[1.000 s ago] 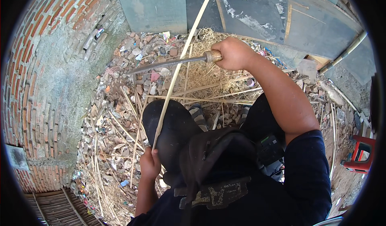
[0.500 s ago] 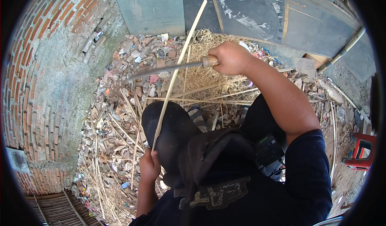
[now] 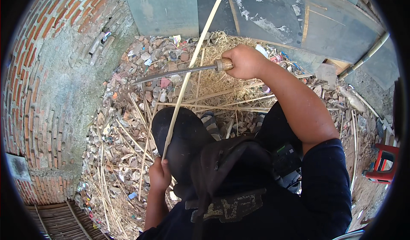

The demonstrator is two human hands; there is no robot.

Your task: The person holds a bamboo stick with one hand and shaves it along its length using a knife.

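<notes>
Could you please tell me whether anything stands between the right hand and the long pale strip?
Only the knife does: the right hand grips its handle, and its blade crosses the strip. Nothing else visible stands between them.

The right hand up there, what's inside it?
The right hand is curled around a wooden handle. You can see the handle's front end and the long metal blade. The rest of the handle is covered by the hand, so its back end can't be seen.
</notes>
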